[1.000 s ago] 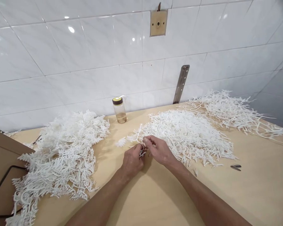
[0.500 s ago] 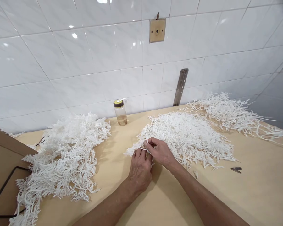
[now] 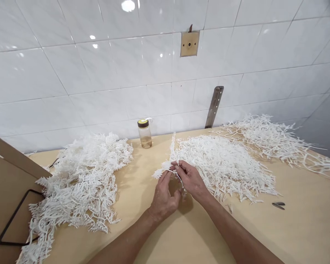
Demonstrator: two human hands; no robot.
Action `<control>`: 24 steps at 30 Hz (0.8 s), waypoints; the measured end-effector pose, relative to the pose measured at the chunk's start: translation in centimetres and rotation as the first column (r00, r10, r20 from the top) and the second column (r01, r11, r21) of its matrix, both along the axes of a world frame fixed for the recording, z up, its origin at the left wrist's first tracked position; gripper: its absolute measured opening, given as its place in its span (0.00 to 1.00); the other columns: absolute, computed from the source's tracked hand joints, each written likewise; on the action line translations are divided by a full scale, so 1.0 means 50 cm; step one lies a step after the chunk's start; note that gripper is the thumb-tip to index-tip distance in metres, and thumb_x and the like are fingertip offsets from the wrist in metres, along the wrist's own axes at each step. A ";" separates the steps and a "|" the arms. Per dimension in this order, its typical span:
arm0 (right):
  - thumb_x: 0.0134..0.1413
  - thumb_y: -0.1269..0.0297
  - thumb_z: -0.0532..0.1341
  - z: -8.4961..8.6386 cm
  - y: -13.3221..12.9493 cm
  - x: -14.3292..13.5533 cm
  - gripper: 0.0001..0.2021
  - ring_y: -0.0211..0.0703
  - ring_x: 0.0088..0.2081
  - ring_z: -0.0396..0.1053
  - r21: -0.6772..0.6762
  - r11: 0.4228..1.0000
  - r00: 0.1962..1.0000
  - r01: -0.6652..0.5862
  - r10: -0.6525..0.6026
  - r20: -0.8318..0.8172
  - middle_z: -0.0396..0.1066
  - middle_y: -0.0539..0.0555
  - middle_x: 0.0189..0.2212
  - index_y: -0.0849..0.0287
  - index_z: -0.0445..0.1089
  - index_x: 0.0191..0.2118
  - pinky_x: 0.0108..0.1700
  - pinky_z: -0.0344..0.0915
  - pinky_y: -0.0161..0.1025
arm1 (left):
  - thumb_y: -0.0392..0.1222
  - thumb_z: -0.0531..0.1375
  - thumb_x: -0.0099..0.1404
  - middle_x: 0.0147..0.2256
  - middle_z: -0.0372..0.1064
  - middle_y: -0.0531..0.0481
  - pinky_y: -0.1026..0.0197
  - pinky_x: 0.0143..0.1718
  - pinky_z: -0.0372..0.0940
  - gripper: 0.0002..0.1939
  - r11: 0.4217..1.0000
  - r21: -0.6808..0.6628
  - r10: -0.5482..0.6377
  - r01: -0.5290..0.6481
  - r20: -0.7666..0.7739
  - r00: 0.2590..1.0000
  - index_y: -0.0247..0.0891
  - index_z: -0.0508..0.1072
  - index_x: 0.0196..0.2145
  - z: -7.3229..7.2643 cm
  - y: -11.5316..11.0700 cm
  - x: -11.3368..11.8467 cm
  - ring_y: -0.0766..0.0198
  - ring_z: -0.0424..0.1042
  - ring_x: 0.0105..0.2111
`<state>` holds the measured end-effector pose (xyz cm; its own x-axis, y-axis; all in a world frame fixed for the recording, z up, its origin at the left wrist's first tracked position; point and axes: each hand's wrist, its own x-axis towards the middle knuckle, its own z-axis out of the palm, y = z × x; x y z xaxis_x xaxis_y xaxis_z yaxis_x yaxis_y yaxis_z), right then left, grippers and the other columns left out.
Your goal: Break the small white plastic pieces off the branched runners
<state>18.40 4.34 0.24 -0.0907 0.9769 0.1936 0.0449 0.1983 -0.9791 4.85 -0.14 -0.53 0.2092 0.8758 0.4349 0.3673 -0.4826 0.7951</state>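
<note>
Both my hands meet over the table's middle, at a thin white branching strand [image 3: 173, 145] that resembles a plastic plant stem. My right hand [image 3: 193, 183] pinches it between thumb and fingers, and a feathery end stands up above the fingertips. My left hand [image 3: 163, 198] is curled at the same strand, its fingertips against it and its thumb lower down, apart from the index finger. A short tail hangs below the right fingers. Just behind the right hand lies a broad heap of white branching pieces [image 3: 225, 161]. The exact crossing between the fingers is partly hidden.
On the left spreads another white heap [image 3: 85, 183], beside a brown board [image 3: 11, 190] with a black wire frame. Longer strands [image 3: 275, 137] lie at the back right. A lidded bottle [image 3: 145, 137] stands near the tiled wall. Small clippers [image 3: 278, 205] rest at right.
The feathery end now stands upright above my fingers. My left hand has turned, bringing its thumb into view apart from the fingers. The camera view has shifted slightly.
</note>
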 end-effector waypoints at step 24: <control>0.55 0.45 0.63 0.006 -0.023 -0.028 0.19 0.47 0.37 0.74 -0.097 0.978 0.973 -0.182 0.165 -0.159 0.75 0.54 0.32 0.57 0.73 0.41 0.44 0.70 0.45 | 0.47 0.67 0.54 0.30 0.75 0.47 0.56 0.42 0.68 0.13 0.859 -0.498 0.266 0.123 0.637 0.723 0.34 0.78 0.32 0.005 0.047 -0.034 0.59 0.73 0.33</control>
<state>16.99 3.20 0.55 -0.2389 0.9648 0.1097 -0.1295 0.0803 -0.9883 3.13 2.19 -0.29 -0.0367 0.9982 -0.0469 -0.3341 0.0319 0.9420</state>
